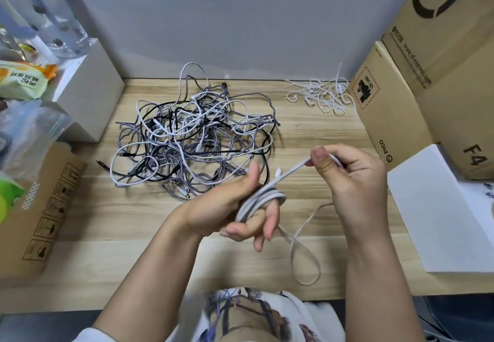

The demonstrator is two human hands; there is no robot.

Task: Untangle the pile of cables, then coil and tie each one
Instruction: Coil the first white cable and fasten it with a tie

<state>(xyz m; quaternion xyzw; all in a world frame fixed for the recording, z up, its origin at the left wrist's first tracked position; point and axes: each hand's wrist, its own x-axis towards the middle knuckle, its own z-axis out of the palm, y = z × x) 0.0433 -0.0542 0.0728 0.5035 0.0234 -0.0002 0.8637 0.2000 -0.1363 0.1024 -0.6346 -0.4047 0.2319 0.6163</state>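
Note:
A tangled pile of cables (192, 133), white, black and grey braided, lies on the wooden table (112, 224) at centre left. Several turns of a white cable (260, 200) are wound round the fingers of my left hand (235, 208), whose thumb points up. My right hand (352, 178) pinches the same cable a short way up, holding it taut towards the coil. The cable's loose tail (304, 256) loops on the table below my hands. A heap of white ties (323, 95) lies at the back right.
Cardboard boxes (417, 79) stand at the right, with a white box (438, 208) in front of them. At the left are a white box (88, 92), plastic bags (24, 127) and a flat cardboard box (40, 213). A grey wall backs the table.

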